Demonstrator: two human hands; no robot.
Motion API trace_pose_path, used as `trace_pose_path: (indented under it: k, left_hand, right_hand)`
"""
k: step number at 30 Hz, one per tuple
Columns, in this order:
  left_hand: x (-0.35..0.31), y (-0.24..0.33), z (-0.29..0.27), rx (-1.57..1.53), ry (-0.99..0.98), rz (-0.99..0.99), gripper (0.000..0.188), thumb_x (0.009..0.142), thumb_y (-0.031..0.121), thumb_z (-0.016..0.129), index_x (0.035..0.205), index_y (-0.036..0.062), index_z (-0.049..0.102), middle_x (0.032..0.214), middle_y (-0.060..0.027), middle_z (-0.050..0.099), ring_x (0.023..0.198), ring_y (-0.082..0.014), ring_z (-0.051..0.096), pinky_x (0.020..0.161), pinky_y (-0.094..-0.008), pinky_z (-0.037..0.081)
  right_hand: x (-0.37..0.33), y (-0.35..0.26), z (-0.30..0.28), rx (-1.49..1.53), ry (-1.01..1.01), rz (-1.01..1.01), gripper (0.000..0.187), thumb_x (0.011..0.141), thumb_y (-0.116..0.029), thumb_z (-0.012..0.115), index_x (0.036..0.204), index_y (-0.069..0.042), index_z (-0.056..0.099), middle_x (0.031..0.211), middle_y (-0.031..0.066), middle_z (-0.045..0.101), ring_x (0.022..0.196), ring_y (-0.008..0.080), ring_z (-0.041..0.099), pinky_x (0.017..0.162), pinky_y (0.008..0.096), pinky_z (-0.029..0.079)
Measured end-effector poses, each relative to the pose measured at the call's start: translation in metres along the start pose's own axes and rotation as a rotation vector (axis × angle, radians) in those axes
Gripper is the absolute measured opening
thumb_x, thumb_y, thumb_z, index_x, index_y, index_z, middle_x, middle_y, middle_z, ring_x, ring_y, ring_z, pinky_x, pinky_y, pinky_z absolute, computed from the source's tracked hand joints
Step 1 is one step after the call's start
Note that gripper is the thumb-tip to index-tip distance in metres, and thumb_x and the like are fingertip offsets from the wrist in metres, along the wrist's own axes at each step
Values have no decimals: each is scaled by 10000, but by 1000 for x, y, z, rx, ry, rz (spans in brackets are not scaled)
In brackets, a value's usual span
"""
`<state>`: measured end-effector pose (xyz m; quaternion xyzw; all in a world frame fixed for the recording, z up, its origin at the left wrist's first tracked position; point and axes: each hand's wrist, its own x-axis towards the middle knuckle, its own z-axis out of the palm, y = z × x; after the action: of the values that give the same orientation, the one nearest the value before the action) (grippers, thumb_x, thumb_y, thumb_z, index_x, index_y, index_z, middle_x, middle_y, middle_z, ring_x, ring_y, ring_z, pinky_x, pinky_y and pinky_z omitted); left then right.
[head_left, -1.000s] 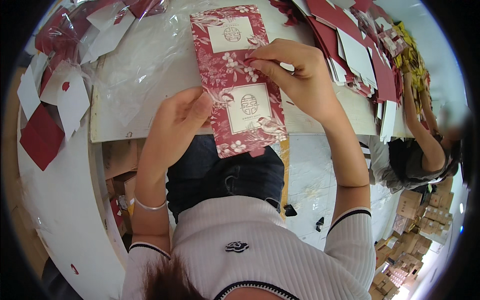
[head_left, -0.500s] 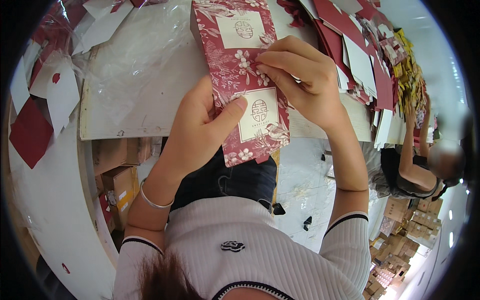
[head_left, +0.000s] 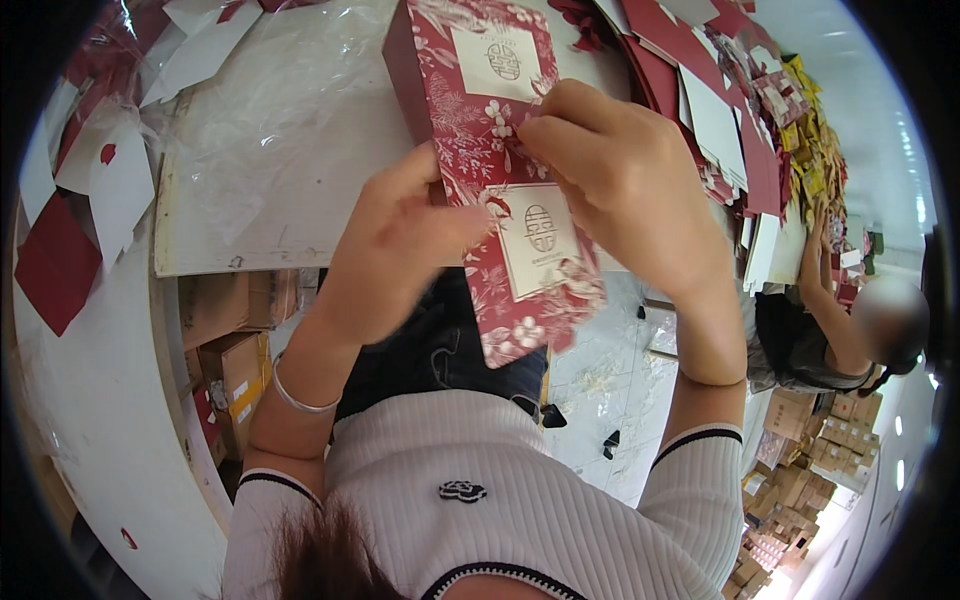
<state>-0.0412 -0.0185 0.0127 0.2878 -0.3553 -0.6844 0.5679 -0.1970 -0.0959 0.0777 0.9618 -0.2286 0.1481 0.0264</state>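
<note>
A tall red gift box (head_left: pixel 468 150) with pale flowers, birds and two cream panels slants in front of me over the table's edge, its lower end hanging above my lap. My left hand (head_left: pixel 395 255) grips the box's left side, fingers behind and a blurred thumb across the front. At the middle of the box, between the two panels, my right hand (head_left: pixel 630 180) presses its curled fingers together against the front. Whatever is between those fingertips is hidden by the hand.
Clear plastic film (head_left: pixel 270 140) lies on the white table (head_left: pixel 290 240). Red and white card pieces (head_left: pixel 715 120) are piled at the right, with more card (head_left: pixel 60 265) at the left. Cardboard boxes (head_left: pixel 235 365) stand below. Another person (head_left: pixel 810 330) works at far right.
The box has shifted down and to the right, and more of its left side shows. My right hand has turned, bringing its back further over the fingers. My left thumb has moved slightly.
</note>
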Motion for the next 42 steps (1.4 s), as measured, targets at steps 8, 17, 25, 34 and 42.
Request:
trace_pose_path:
  k: [8, 17, 25, 34, 42]
  left_hand:
    - [9, -26, -18, -333, 46, -101, 281, 870, 72, 458, 1123, -50, 458, 1061, -111, 565, 905, -141, 590, 779, -275, 496]
    - [17, -31, -7, -168, 203, -47, 176, 879, 95, 410, 923, -29, 526, 868, -57, 607, 730, -77, 604, 613, -215, 516]
    - [16, -23, -6, 235, 193, 58, 91, 809, 16, 508, 888, -24, 530, 835, -17, 601, 720, -50, 551, 602, -214, 469]
    - [23, -27, -19, 547, 91, 121, 206, 724, 66, 610, 855, -66, 522, 755, -150, 614, 687, -67, 532, 607, -273, 453]
    - [24, -30, -17, 308, 130, 100, 127, 822, 52, 504, 865, -59, 550, 833, -58, 632, 721, -55, 554, 609, -226, 481]
  right_hand:
    - [5, 15, 10, 491, -91, 59, 94, 738, 2, 560, 823, -3, 521, 727, 130, 536, 703, 330, 551, 602, 391, 439]
    - [11, 20, 14, 358, -128, -50, 87, 727, 49, 558, 793, 22, 509, 757, 128, 505, 692, 287, 522, 599, 338, 417]
    - [17, 29, 16, 448, -358, -26, 95, 709, 38, 568, 786, 28, 514, 755, 112, 517, 691, 254, 530, 591, 310, 417]
    - [19, 33, 20, 491, -445, 48, 63, 710, 9, 573, 763, 17, 540, 731, 105, 522, 692, 228, 535, 610, 305, 428]
    - [20, 24, 18, 505, -341, 210, 106, 731, 3, 602, 829, 5, 561, 794, 91, 566, 707, 188, 545, 626, 283, 433]
